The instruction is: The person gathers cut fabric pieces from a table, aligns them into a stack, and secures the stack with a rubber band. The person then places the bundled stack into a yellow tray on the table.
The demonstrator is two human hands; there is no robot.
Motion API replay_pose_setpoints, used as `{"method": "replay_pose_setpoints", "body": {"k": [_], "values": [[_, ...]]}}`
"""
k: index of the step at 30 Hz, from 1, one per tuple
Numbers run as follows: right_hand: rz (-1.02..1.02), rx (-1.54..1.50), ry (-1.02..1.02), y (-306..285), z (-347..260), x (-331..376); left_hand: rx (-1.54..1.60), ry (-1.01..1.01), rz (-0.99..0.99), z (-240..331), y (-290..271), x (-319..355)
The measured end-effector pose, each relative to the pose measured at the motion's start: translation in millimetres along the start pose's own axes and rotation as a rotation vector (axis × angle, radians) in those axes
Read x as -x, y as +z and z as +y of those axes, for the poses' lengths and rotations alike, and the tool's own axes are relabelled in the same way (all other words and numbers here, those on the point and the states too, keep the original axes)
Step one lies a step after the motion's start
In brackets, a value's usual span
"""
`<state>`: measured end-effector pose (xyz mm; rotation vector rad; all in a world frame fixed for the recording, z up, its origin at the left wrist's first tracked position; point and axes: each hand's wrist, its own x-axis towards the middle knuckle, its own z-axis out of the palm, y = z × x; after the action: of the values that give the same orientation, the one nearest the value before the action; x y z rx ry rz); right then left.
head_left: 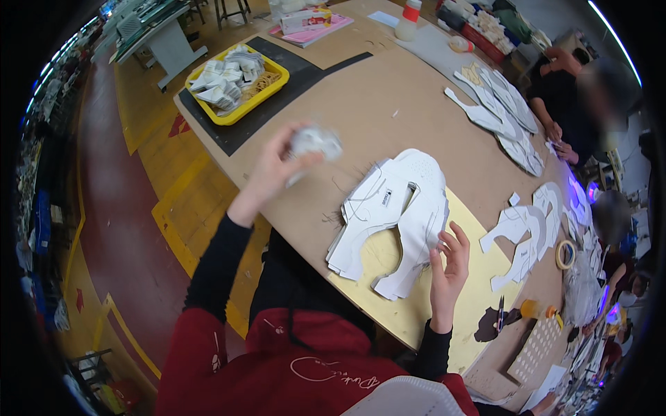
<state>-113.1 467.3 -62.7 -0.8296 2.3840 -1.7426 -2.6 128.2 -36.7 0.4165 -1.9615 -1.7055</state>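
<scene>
Yellow tray (274, 89) with white cut pieces stands on a black mat (236, 132) at the far left end of the desk (361, 104), well beyond the left hand (272, 170) and up-left of it. Left hand is raised above the desk's near edge, its grip closed around a crumpled white wad (316, 142); the wad is blurred, so its material cannot be told. Just right of this grip, and lower, lies a stack of white shoe-upper pieces (392, 215), fanned out partly on a yellow sheet (479, 291). Right hand (449, 267) stands at the stack's right edge, fingers spread and slightly curled, grip open, fingertips touching or just beside the topmost piece; it holds nothing. Further right of this grip lie more white cut pieces (520, 236), a tape roll (565, 254) and, nearer, a small orange-capped bottle (534, 309). Far right, beyond, another person's hands (558, 142) rest by a row of white pieces (496, 107).
</scene>
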Motion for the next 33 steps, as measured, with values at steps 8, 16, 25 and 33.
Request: {"method": "replay_pose_setpoints", "body": {"k": [8,16,25,33], "values": [[-0.380,-0.506,0.195,14.3,-8.1,19.3,-0.148,-0.303,-0.685,37.8,109.8,65.0],[-0.195,-0.469,0.397,11.4,-4.5,21.1,-0.670,-0.012,-0.008,-25.3,107.1,103.3],[-0.211,-0.590,0.503,12.4,-9.9,21.6,-0.401,-0.141,-0.115,-50.2,114.5,82.2],[-0.229,-0.635,0.435,6.0,-9.5,24.3,0.395,-0.365,-0.065,-30.6,115.7,89.3]]}}
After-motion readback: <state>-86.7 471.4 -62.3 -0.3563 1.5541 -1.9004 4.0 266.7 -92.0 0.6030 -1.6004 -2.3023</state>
